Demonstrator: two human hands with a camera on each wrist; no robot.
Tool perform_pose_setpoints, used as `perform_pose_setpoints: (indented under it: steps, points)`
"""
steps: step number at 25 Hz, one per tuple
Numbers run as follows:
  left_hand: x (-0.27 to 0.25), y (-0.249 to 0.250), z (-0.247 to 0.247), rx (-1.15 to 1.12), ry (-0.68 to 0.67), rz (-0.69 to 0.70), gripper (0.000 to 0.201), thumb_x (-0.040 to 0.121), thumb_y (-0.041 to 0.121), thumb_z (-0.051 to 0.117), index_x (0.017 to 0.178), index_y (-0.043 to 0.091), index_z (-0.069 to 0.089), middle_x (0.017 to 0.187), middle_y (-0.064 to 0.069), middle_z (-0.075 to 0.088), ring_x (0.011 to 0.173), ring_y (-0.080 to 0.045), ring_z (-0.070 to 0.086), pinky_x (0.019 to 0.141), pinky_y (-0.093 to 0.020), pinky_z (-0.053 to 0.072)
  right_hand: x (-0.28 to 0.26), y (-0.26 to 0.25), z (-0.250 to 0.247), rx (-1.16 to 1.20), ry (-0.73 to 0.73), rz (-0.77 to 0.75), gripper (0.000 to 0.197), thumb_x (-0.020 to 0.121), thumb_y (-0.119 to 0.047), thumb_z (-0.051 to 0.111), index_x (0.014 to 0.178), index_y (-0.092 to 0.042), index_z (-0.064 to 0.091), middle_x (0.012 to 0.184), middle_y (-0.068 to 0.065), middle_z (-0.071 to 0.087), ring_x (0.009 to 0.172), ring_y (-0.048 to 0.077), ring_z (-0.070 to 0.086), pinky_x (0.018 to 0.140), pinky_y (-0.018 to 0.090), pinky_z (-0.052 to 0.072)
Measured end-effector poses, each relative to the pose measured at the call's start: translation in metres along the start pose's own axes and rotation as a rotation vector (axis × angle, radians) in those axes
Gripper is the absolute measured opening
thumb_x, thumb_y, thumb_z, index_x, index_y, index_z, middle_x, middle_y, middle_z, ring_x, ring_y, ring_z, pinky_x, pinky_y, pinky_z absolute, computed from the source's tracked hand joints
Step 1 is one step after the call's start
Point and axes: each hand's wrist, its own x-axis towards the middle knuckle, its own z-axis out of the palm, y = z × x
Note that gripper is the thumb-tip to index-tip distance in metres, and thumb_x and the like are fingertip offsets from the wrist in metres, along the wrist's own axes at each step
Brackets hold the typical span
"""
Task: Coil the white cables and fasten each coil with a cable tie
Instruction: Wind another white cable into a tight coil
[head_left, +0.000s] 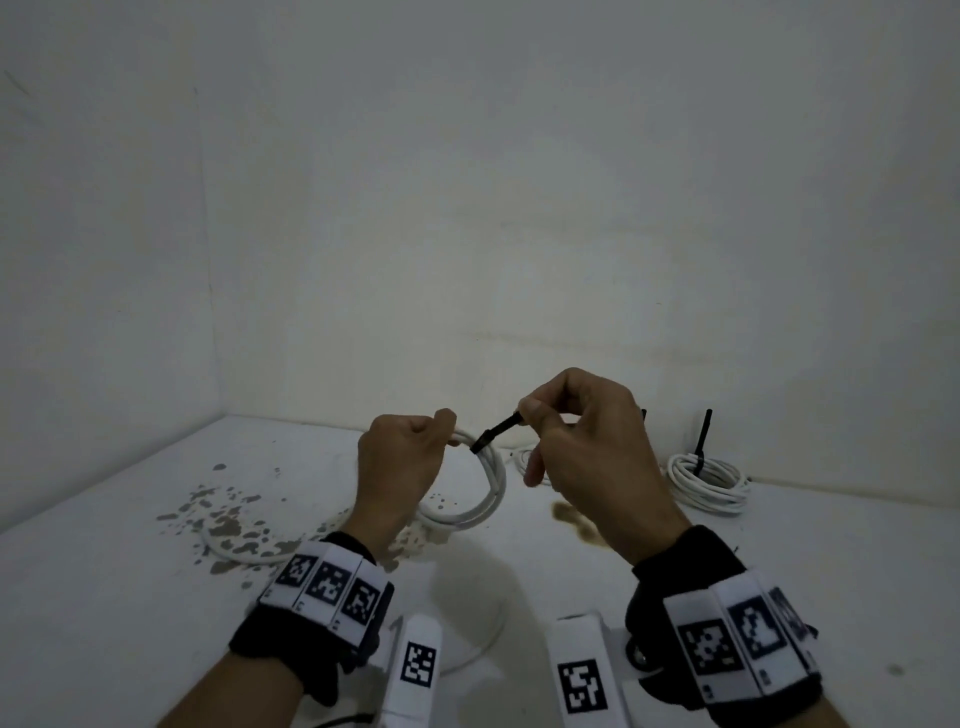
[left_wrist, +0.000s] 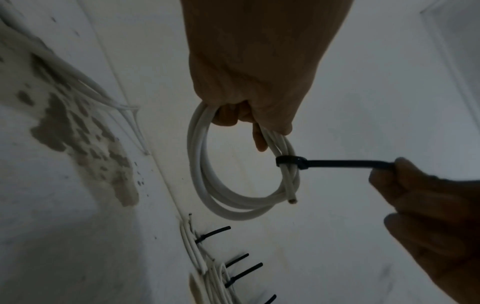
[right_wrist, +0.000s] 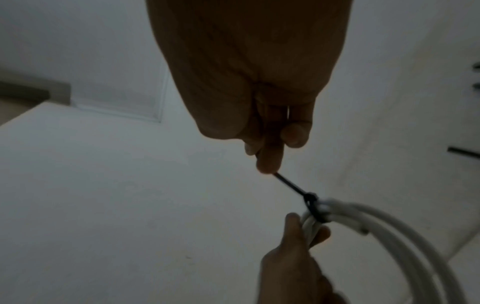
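Observation:
A white cable coil hangs above the table, gripped at its top by my left hand. A black cable tie is looped round the coil's strands. Its free tail runs to my right hand, which pinches it between thumb and fingers. One cut cable end sticks out below the tie.
A tied white coil with an upright black tie tail lies at the back right; more tied coils show in the left wrist view. A loose white cable lies on the stained left of the table. Walls close the back and left.

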Motion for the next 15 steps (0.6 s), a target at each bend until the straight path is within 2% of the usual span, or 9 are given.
perform_pose_setpoints:
  steps: [2,6,8,9,11,13,15]
  points:
    - [-0.003,-0.001,0.004,0.043,0.024,0.043,0.048,0.084,0.039,0.058,0.051,0.004,0.056,0.047,-0.014,0.04,0.042,-0.01,0.03,0.045,-0.03,0.031,-0.005,-0.003,0.01,-0.009,-0.04,-0.003,0.018,0.094,-0.011,0.065,0.075,-0.013,0.064,0.081,-0.002,0.07,0.042,0.003,0.054,0.044,0.02,0.04]
    - [-0.011,0.0,0.008,0.063,0.029,0.13,0.051,0.077,0.046,0.049,0.05,0.004,0.053,0.043,-0.012,0.037,0.04,-0.014,0.029,0.043,-0.023,0.025,-0.016,-0.009,0.022,0.036,-0.142,0.038,0.019,0.095,-0.009,0.063,0.076,-0.011,0.065,0.08,0.0,0.072,0.038,-0.001,0.048,0.04,0.017,0.037]
    - [-0.013,0.005,0.008,0.058,0.04,0.175,0.05,0.077,0.045,0.05,0.048,0.005,0.048,0.043,-0.008,0.03,0.042,-0.013,0.025,0.043,-0.025,0.023,-0.01,-0.011,0.014,0.102,-0.049,0.066,0.017,0.095,-0.011,0.063,0.078,-0.009,0.066,0.079,0.001,0.072,0.036,0.0,0.046,0.037,0.017,0.038]
    - [-0.015,0.007,0.01,0.052,0.039,0.192,0.049,0.077,0.046,0.05,0.05,0.005,0.051,0.045,-0.011,0.031,0.044,-0.011,0.025,0.045,-0.031,0.027,-0.004,-0.011,0.006,0.145,0.022,0.073,0.017,0.095,-0.011,0.063,0.078,-0.007,0.066,0.078,0.003,0.072,0.036,0.002,0.046,0.038,0.019,0.038]
    - [-0.019,0.011,0.014,0.017,0.017,0.209,0.05,0.075,0.049,0.048,0.055,0.006,0.064,0.045,-0.014,0.04,0.044,-0.015,0.031,0.046,-0.036,0.035,0.005,-0.01,-0.011,0.211,0.121,0.064,0.019,0.094,-0.009,0.064,0.076,-0.005,0.066,0.079,0.01,0.072,0.036,0.007,0.045,0.042,0.024,0.039]
    - [-0.023,0.014,0.017,-0.022,-0.014,0.199,0.043,0.076,0.045,0.05,0.058,0.013,0.073,0.04,-0.005,0.048,0.039,-0.02,0.043,0.048,-0.037,0.043,0.008,-0.007,-0.019,0.201,0.146,0.057,0.021,0.094,-0.009,0.064,0.073,-0.006,0.065,0.082,0.011,0.073,0.037,0.008,0.045,0.044,0.027,0.041]
    - [-0.024,0.014,0.019,-0.017,-0.044,0.184,0.038,0.079,0.04,0.053,0.06,0.016,0.075,0.037,0.003,0.049,0.04,-0.02,0.049,0.049,-0.037,0.046,0.007,-0.001,-0.018,0.129,0.153,0.042,0.022,0.093,-0.011,0.065,0.071,-0.011,0.065,0.082,0.005,0.075,0.041,0.003,0.048,0.05,0.025,0.042]
